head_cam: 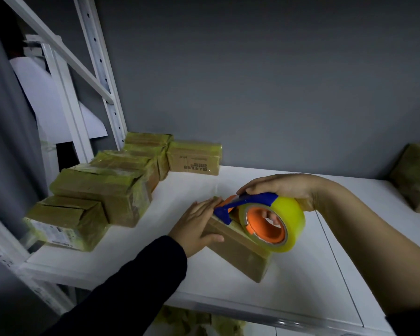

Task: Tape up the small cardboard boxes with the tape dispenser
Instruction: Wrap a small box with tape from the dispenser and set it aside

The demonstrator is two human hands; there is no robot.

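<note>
Several small brown cardboard boxes (100,190), glossy with yellowish tape, lie piled at the left of the white shelf board (228,299); from that sheen I judge them already sealed; another wrapped box (415,178) sits well apart at the right edge, half out of view. One plain brown cardboard box (240,248) lies near the middle of the board, toward its front, and this is the one in work; its near side shows bare cardboard, so I take its taping to be begun at most, not finished. The left hand (197,224) lies flat on the far-left end of that box, fingers straight and pressing down, thumb along the side; it grasps nothing. The right hand (281,187) is curled round the blue-framed tape dispenser with its orange hub and yellowish clear roll (264,214); some fingers show through the hub, others lie over the top of the frame; the dispenser sits on the box's top face, its blue nose just beside the left fingertips. Whether a strip already lies under the roll I cannot tell; the roll hides it. What remains, by my reading, is to run tape along this box and cut it; blurred yellowish shapes (187,321) below the board's front edge may be further boxes, but that is not clear.
</note>
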